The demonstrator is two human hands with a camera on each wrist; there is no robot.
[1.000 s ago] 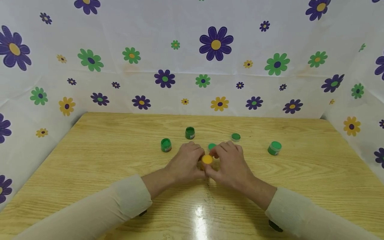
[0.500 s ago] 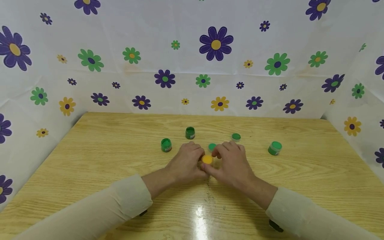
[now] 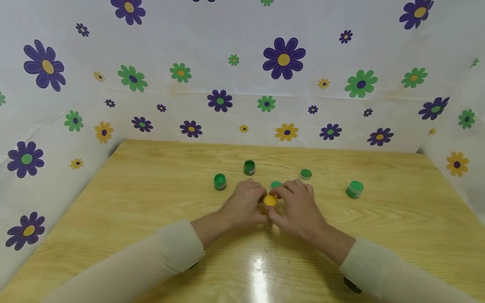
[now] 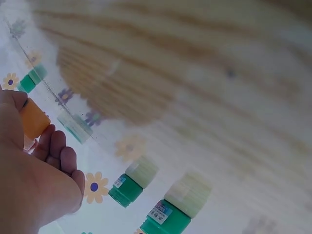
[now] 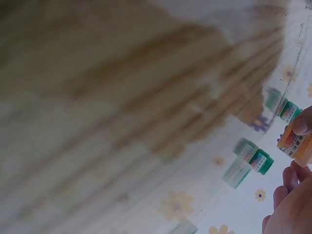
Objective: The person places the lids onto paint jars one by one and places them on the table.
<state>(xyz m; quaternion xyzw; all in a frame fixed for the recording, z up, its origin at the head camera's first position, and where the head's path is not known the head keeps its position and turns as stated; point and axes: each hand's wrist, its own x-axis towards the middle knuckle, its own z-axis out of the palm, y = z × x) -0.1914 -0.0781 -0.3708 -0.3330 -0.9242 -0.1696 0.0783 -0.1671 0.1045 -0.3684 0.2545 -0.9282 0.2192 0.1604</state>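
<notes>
Between both hands is a small paint jar with orange-yellow paint colour and a round top, upright in the head view. My left hand grips its side, thumb in front and fingers behind. From the other side, my right hand pinches it near the top with thumb and index finger. The right wrist view shows a printed label on the orange jar. In the left wrist view, the orange jar sits against the left thumb and fingers.
Two uncapped green paint jars, one nearer and one farther, stand left of the hands. One green lid lies just behind the hands, another lid farther back. A capped green jar stands at right on the wooden table.
The right thumb and index finger have shifted slightly about the jar's top. Both hands keep their hold on it. The head view has swung a little to the left.
</notes>
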